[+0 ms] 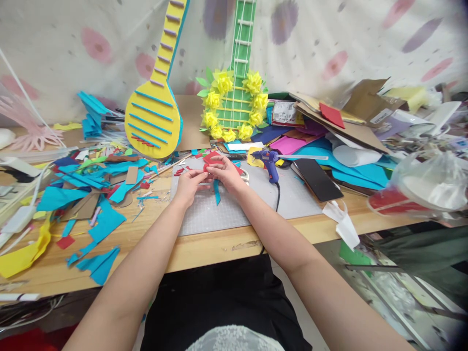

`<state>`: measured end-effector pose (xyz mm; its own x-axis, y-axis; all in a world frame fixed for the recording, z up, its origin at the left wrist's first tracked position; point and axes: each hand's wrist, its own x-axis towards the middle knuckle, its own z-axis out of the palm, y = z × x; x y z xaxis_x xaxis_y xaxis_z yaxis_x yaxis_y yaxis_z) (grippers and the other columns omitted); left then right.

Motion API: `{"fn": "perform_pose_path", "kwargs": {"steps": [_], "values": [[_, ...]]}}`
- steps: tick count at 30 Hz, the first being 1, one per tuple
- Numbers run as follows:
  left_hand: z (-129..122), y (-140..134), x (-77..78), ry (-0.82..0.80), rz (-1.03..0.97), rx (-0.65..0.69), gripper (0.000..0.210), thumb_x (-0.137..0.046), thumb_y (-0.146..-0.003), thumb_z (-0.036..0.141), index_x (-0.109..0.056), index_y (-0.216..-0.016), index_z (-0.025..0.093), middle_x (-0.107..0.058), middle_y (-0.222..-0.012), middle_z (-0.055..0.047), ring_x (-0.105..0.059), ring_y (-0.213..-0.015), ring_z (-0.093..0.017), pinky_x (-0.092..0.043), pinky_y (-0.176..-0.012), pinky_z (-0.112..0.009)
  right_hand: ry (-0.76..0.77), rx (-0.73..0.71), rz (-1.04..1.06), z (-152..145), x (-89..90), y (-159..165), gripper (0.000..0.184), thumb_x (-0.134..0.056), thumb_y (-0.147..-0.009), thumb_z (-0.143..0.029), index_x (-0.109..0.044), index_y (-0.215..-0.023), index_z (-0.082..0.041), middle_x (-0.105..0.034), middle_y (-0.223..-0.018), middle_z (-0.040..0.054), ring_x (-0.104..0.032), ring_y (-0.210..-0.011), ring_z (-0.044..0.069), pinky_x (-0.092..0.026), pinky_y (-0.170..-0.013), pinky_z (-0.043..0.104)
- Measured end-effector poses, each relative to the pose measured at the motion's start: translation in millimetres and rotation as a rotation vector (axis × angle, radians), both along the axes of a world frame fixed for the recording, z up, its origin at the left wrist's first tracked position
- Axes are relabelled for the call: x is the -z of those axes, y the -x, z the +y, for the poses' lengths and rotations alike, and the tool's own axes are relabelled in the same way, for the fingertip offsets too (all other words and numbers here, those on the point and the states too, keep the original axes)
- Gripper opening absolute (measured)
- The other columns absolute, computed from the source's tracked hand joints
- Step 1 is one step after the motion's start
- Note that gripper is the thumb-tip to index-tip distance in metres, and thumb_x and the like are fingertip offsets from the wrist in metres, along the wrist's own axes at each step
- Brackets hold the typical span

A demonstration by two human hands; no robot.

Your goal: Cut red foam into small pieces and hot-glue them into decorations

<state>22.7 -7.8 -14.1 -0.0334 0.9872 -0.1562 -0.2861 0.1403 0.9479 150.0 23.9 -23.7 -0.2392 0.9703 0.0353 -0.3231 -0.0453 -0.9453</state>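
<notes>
My left hand (190, 185) and my right hand (228, 176) meet above a grey cutting mat (208, 218). Between their pinched fingertips is a small piece of red paper (211, 160), partly covered by the fingers, so its full shape is hidden. A narrow blue paper strip (217, 192) shows just below the right fingers. More small red paper scraps (179, 171) lie by the left fingers. To the right of the hands, a blue hot glue gun (270, 165) rests on the mat with a clear glue stick in its back.
Behind the hands stand a yellow paper instrument (153, 119) and a green one (234, 109) ringed with yellow paper flowers. Coloured scraps (98, 219) cover the left side. A black phone (319, 179), stacked paper and cardboard (351, 136), and a bagged red tub (395, 197) sit right.
</notes>
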Motion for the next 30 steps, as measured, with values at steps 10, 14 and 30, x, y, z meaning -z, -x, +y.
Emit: {"fn": "perform_pose_path", "kwargs": {"steps": [10, 14, 30], "values": [[-1.2, -0.7, 1.1, -0.016, 0.046, 0.008, 0.032, -0.076, -0.053, 0.030, -0.065, -0.077, 0.011, -0.067, -0.073, -0.006, -0.064, -0.066, -0.017, -0.051, -0.052, -0.026, -0.054, 0.073, -0.026, -0.8, -0.6, 4.1, 0.049, -0.075, -0.055, -0.028, -0.042, -0.091, -0.022, -0.058, -0.066, -0.0084, -0.056, -0.057, 0.008, -0.044, -0.056, 0.022], [-0.6, -1.1, 1.0, 0.003, 0.050, -0.014, 0.029, -0.074, -0.055, 0.030, -0.064, -0.074, 0.011, -0.067, -0.072, -0.007, -0.065, -0.065, -0.018, -0.051, -0.052, -0.026, -0.043, 0.060, -0.010, -0.9, -0.2, 4.5, 0.049, -0.074, -0.056, -0.028, -0.041, -0.092, -0.023, -0.057, -0.066, -0.0086, -0.057, -0.058, 0.009, -0.045, -0.057, 0.022], [2.4, -1.4, 7.4, -0.049, 0.133, -0.047, 0.033, -0.075, -0.053, 0.038, -0.066, -0.072, 0.012, -0.069, -0.073, -0.008, -0.066, -0.069, -0.021, -0.049, -0.054, -0.027, -0.056, 0.145, -0.088, 0.2, 0.0, 7.5, 0.050, -0.073, -0.057, -0.029, -0.038, -0.091, -0.023, -0.057, -0.066, -0.0081, -0.055, -0.057, 0.008, -0.042, -0.054, 0.021]]}}
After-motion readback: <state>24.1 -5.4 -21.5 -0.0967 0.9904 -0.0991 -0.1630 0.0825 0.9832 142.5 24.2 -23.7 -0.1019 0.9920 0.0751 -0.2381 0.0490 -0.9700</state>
